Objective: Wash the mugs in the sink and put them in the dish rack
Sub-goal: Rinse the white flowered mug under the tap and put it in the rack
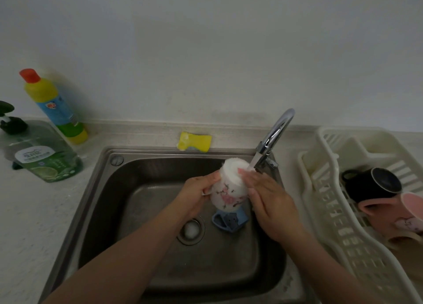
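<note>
A white mug with a pink flower print (pixel 229 189) is held bottom up over the steel sink (pixel 103 189), under running water from the tap (pixel 273 136). My left hand (pixel 196 196) grips it by the handle side. My right hand (pixel 267 198) lies flat against its right side, fingers straight, reaching the wet base. Below it a blue mug (pixel 230 222) lies on the sink floor. In the white dish rack (pixel 332 203) on the right lie a black mug (pixel 373 184) and a pink mug (pixel 398 214).
A yellow sponge (pixel 194 141) lies on the ledge behind the sink. On the left counter stand a green soap pump bottle (pixel 45 159) and a yellow and blue bottle with a red cap (pixel 55 109). Foam sits in the drain (pixel 191 229).
</note>
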Available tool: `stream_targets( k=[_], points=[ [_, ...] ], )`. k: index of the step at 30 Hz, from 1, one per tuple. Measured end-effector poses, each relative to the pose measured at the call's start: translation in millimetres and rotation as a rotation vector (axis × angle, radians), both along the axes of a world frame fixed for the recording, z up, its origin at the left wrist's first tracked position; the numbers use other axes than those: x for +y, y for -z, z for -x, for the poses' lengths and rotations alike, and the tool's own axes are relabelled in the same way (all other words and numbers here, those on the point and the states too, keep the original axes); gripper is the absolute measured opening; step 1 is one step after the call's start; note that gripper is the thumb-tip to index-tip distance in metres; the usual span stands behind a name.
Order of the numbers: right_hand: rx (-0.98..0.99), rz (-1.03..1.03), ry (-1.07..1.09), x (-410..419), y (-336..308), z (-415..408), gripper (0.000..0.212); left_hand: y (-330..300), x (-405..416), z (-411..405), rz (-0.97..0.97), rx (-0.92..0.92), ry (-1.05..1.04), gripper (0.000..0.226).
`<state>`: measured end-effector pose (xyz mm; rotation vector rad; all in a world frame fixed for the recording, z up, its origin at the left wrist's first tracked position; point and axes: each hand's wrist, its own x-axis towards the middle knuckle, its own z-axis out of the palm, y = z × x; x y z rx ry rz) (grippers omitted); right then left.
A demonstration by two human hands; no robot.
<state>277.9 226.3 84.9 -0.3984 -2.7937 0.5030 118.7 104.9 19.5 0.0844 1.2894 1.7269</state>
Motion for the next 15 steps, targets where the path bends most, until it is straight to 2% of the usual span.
stream_targets(
  k=[3, 5, 6, 8, 9, 11, 15],
  points=[
    [-0.004, 0.066, 0.128, 3.8, 7.3, 23.7, 0.055, -0.6, 4.4, -3.7, 0.029, 0.008, 0.023, 0.039],
    [-0.010, 0.026, 0.112, -8.2, 7.7, 35.9, 0.058, -6.6, 8.7, -4.1, 0.013, -0.051, 0.019, 0.037],
    [0.011, -0.034, 0.076, -12.5, 8.6, 34.4, 0.055, -10.3, 10.8, -3.9, -0.011, -0.090, 0.015, 0.042],
    [0.035, -0.131, -0.009, -16.5, 11.9, 15.8, 0.050, -11.0, 9.6, -1.5, 0.010, -0.122, 0.038, 0.073],
    [0.025, -0.151, -0.053, -14.8, 12.9, 4.8, 0.049, -13.3, 7.8, -2.2, 0.044, -0.107, 0.044, 0.075],
    [0.021, -0.196, -0.091, -1.6, 15.8, -3.9, 0.050, -15.5, 6.4, -5.9, 0.114, -0.091, 0.077, 0.057],
    [-0.071, -0.240, 0.036, 7.4, 14.3, 23.4, 0.052, -20.9, 12.5, -7.8, 0.200, -0.057, 0.140, 0.035]
  ],
)
